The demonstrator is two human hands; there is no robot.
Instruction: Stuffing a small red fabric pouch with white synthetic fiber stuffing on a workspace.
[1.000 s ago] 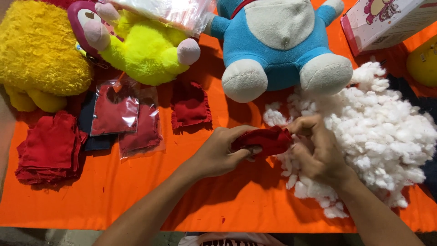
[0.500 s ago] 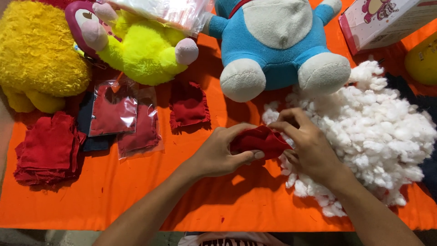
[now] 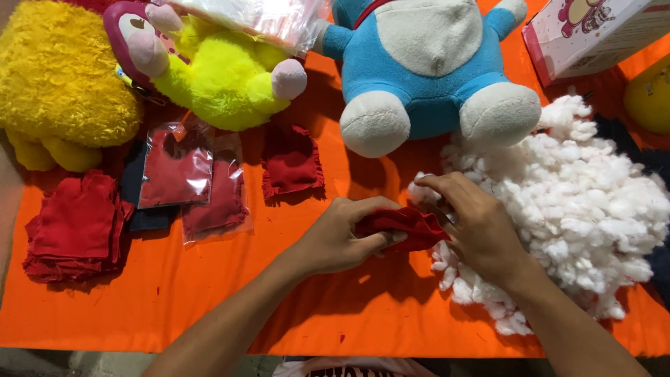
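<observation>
- Head view: left hand is clamped on a small red fabric pouch over the orange tabletop.
- Right hand pinches the pouch's open end, right beside the white stuffing pile.
- Looks mid-stuffing to me; flat red pieces sit unfilled at left.

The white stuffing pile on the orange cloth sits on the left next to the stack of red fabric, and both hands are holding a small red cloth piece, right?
Not quite. The head view shows the white stuffing pile on the right, beneath the blue plush toy; the stack of red fabric lies far left. The left hand and right hand do hold the small red cloth piece.
</observation>
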